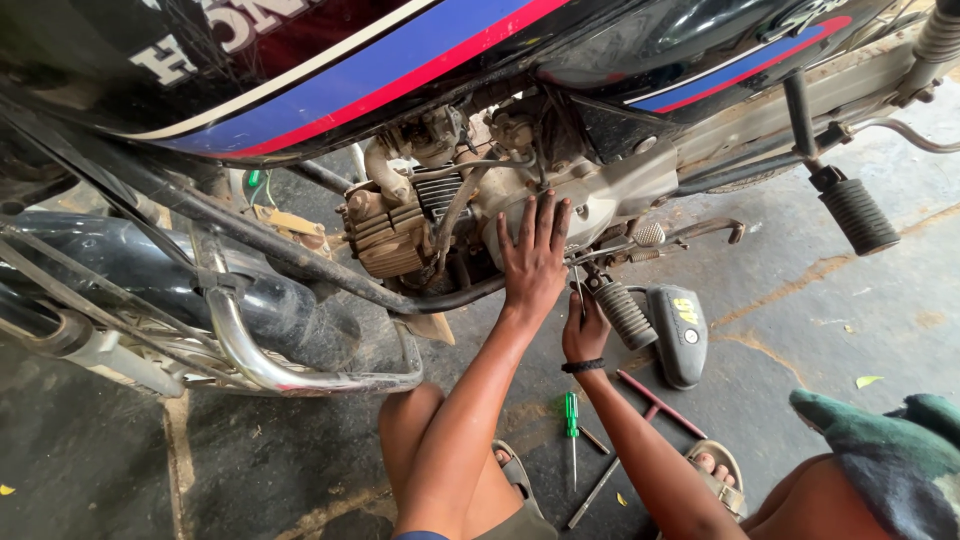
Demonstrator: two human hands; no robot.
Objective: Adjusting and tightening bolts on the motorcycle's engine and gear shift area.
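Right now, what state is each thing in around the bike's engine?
Left hand: open, flat against the engine case.
Right hand: closed by the footpeg; what it holds is hidden.
Green-handled screwdriver: lying loose on the floor.
Red-handled tool: lying on the floor.
Dark side cover: off, on the floor.

Glossy tank (330,70), ribbed rubber footpeg (625,313)

Dusty concrete floor (820,300), green-handled screwdriver (571,415), red T-handle wrench (655,402), dark side cover (680,335), scattered leaves (868,381)
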